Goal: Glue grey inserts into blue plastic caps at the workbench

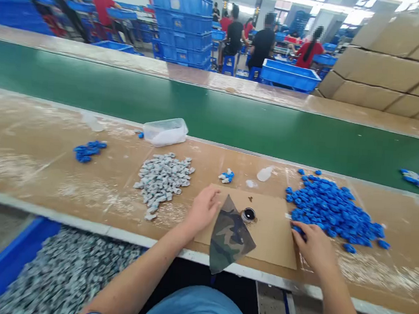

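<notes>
My left hand (pixel 204 208) is over the left edge of a flat cardboard sheet (pixel 271 247). Its thumb and fingers are apart, and I see nothing between them. At the sheet's right edge, my right hand (pixel 313 243) has its fingertips around a small blue piece (pixel 300 229), partly hidden by the fingers. Beside it spreads a heap of small blue pieces (pixel 335 209). A camouflage cloth piece (pixel 228 237) lies on the sheet and hangs over the table edge. Touching the cloth is a small round pot of dark liquid (pixel 249 214).
Left of the sheet lies a pile of small grey pieces (pixel 165 178). Behind it stands a clear plastic tub (pixel 166 132). A few blue-and-white pieces (pixel 227 176) and a small white bottle (pixel 264 174) sit behind the sheet. Beyond runs a green conveyor belt (pixel 216 114). A blue bin (pixel 19 258) of grey pieces is below left.
</notes>
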The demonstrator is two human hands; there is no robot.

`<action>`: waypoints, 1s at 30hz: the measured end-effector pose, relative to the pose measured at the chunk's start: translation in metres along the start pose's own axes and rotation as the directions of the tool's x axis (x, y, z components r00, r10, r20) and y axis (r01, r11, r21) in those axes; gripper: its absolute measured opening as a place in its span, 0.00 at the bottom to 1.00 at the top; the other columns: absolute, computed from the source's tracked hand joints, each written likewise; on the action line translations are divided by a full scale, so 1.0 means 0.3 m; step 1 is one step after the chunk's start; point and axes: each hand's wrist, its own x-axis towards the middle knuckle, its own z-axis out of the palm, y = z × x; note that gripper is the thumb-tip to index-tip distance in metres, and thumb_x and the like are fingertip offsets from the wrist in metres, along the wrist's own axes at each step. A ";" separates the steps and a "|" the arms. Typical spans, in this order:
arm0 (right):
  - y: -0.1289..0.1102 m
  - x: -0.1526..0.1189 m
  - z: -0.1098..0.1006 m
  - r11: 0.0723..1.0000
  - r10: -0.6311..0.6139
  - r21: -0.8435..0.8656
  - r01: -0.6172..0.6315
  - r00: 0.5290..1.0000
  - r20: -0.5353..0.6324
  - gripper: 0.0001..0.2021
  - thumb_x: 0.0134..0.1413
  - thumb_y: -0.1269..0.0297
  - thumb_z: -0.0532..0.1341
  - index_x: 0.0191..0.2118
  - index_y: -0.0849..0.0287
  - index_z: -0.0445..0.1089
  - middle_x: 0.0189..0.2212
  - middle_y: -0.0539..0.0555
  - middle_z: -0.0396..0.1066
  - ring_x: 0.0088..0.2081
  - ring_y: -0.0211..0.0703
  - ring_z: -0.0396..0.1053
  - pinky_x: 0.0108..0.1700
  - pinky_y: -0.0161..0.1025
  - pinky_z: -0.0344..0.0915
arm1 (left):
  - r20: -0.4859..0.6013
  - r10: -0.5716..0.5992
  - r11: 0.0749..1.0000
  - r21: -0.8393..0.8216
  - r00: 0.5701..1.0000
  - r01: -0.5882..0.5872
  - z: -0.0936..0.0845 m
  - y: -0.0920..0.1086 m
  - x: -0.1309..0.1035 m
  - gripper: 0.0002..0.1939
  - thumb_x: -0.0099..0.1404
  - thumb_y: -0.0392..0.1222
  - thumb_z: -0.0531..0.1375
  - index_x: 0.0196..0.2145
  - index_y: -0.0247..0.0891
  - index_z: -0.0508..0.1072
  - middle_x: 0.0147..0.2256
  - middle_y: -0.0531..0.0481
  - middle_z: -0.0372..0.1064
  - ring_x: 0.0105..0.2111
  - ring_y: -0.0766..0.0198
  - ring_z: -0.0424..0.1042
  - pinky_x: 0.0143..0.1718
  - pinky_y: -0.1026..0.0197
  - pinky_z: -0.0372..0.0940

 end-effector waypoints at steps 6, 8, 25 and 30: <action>0.054 0.042 -0.009 0.992 -0.008 0.124 -0.010 0.990 0.143 0.15 0.38 0.52 0.56 0.28 0.55 0.73 0.25 0.56 0.70 0.23 0.47 0.66 0.28 0.46 0.66 | -0.211 -0.049 0.949 0.294 0.976 0.111 -0.124 -0.057 -0.136 0.13 0.60 0.30 0.53 0.42 0.37 0.70 0.41 0.42 0.70 0.44 0.53 0.68 0.48 0.48 0.64; 0.049 0.051 -0.014 0.988 -0.046 0.151 0.019 0.983 0.178 0.15 0.37 0.53 0.55 0.29 0.54 0.73 0.24 0.56 0.69 0.22 0.46 0.66 0.27 0.45 0.65 | -0.293 -0.072 0.913 0.366 0.953 0.181 -0.168 -0.094 -0.143 0.13 0.60 0.30 0.53 0.42 0.36 0.70 0.41 0.41 0.69 0.44 0.52 0.67 0.47 0.48 0.64; -0.084 0.013 -0.077 0.903 0.104 0.418 -0.100 0.995 0.013 0.25 0.38 0.37 0.61 0.27 0.56 0.76 0.30 0.57 0.74 0.22 0.41 0.69 0.26 0.40 0.69 | -0.165 0.034 0.792 0.606 0.986 0.075 -0.215 -0.174 -0.054 0.09 0.61 0.30 0.53 0.31 0.38 0.72 0.33 0.43 0.73 0.35 0.52 0.67 0.40 0.51 0.63; -0.171 -0.002 -0.022 0.711 0.153 0.692 -0.124 0.988 0.020 0.23 0.38 0.40 0.65 0.28 0.59 0.73 0.27 0.56 0.73 0.20 0.39 0.69 0.24 0.37 0.70 | -0.207 0.089 0.937 0.349 0.974 -0.012 -0.172 -0.120 -0.089 0.08 0.63 0.34 0.51 0.33 0.38 0.70 0.33 0.44 0.72 0.36 0.54 0.69 0.41 0.52 0.65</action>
